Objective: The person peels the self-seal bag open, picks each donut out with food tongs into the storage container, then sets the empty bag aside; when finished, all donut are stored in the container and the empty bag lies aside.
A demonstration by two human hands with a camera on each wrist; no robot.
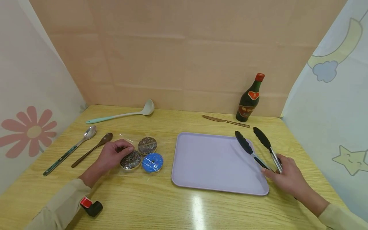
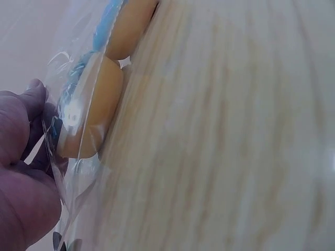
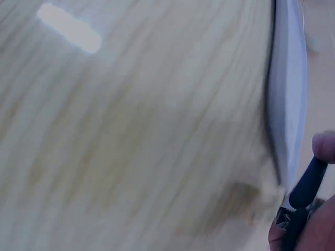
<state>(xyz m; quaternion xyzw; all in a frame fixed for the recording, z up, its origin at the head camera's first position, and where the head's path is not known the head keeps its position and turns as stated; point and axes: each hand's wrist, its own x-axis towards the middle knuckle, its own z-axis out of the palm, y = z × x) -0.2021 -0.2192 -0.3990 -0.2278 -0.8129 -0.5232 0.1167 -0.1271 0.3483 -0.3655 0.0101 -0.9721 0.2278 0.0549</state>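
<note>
Clear bag point(image 1: 143, 153) of three doughnuts, two chocolate and one blue, lying on the tabletop point(image 1: 184, 207) just left of the lilac tray point(image 1: 212, 163); left hand point(image 1: 113, 155) pinches its near edge. Right hand point(image 1: 287, 175) grips one pair of open tongs point(image 1: 256, 145) over the tray's right edge. The slick film could slip, dragging doughnuts. Left of the tray: two spoons, one ladle; behind it: one knife, one bottle.
</note>
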